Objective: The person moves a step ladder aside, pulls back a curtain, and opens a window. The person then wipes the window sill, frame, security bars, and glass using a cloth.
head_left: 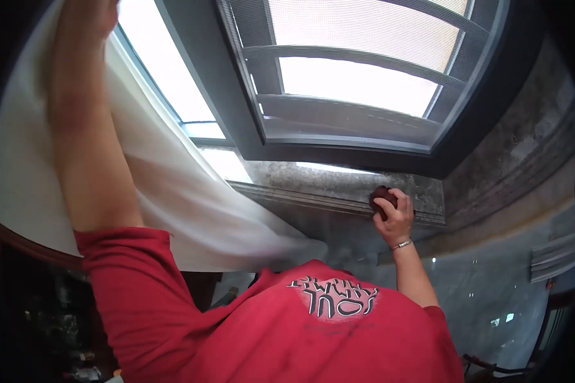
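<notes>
A dark reddish-brown, rounded object (381, 200) is in my right hand (396, 214), whose fingers curl round it just above the stone window sill (319, 185). My left arm stretches up along the left side, in front of a long white curtain (191, 204). Only the lower part of my left hand (94, 14) shows at the top edge. Its fingers are out of frame, so whether they grip the curtain is not visible.
A dark-framed window (364, 150) with an insect screen stands above the sill. A narrower bright pane (169, 57) is to its left. The grey floor (485, 281) shows at the right, and dark wooden furniture (38, 252) at the lower left.
</notes>
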Demonstrator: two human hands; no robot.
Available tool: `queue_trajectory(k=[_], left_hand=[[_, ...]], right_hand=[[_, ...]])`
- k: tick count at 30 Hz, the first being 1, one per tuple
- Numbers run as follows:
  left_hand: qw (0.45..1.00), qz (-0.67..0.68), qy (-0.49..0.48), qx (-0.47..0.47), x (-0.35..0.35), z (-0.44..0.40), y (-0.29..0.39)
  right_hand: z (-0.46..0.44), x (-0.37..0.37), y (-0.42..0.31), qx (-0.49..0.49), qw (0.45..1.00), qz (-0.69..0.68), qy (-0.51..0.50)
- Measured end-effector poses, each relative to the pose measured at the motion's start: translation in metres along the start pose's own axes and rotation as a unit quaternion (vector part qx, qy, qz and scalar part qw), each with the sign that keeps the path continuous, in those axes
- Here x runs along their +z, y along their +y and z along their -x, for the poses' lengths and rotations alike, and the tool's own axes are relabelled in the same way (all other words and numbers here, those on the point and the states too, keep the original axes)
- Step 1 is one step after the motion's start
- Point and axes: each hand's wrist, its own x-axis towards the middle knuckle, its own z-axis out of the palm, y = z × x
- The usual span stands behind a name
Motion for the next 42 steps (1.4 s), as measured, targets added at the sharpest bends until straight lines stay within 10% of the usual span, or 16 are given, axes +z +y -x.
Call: queue_trajectory(k=[4, 8, 10, 11, 12, 15, 16, 18, 19, 24, 25, 32, 34, 42], left_hand=[[0.953, -0.286, -0.067, 0.068, -0.043, 0.004, -0.039], [0.786, -0.526, -0.230, 0.228, -0.117, -0.023, -0.102], [0.977, -0.108, -0.168, -0.072, -0.112, -0.029, -0.103], [0.879, -0.355, -0.272, 0.165, -0.130, -0.037, -0.105], [0.662, -0.549, -0.331, 0.387, -0.141, -0.038, -0.107], [0.557, -0.608, -0.308, 0.475, -0.132, -0.029, -0.092], [0.565, -0.599, -0.307, 0.477, -0.124, -0.020, -0.085], [0.908, -0.328, -0.253, 0.058, -0.102, 0.004, -0.076], [0.925, -0.242, -0.274, 0.103, -0.094, 0.007, -0.079], [0.898, -0.251, -0.315, 0.176, -0.087, 0.001, -0.097], [0.912, -0.161, -0.346, 0.152, -0.073, 0.018, -0.094], [0.825, 0.022, -0.564, 0.014, -0.048, 0.062, -0.059], [0.830, 0.003, -0.533, 0.166, -0.025, 0.086, -0.059], [0.768, 0.130, -0.606, 0.164, 0.023, 0.121, -0.058]], right_hand=[[0.008, -0.001, -0.007, 0.068, 0.996, 0.043, 0.033], [0.020, -0.001, -0.028, 0.161, 0.979, 0.088, 0.092], [0.031, 0.003, -0.047, 0.207, 0.966, 0.115, 0.103], [0.034, 0.009, -0.059, 0.240, 0.964, 0.059, 0.101], [0.036, 0.014, -0.074, 0.270, 0.958, 0.000, 0.099], [0.033, 0.038, -0.123, 0.287, 0.953, -0.091, 0.041], [0.038, 0.052, -0.132, 0.296, 0.947, -0.127, 0.016], [0.034, 0.070, -0.155, 0.285, 0.931, -0.228, -0.016], [0.036, 0.082, -0.164, 0.305, 0.911, -0.275, -0.030], [0.025, 0.103, -0.167, 0.281, 0.899, -0.317, -0.109], [0.012, 0.093, -0.178, 0.419, 0.793, -0.418, -0.144], [0.046, 0.114, -0.149, 0.208, 0.927, -0.311, 0.011], [0.056, 0.092, -0.159, 0.245, 0.913, -0.323, 0.053], [0.084, 0.048, -0.218, 0.418, 0.654, -0.497, 0.388]])
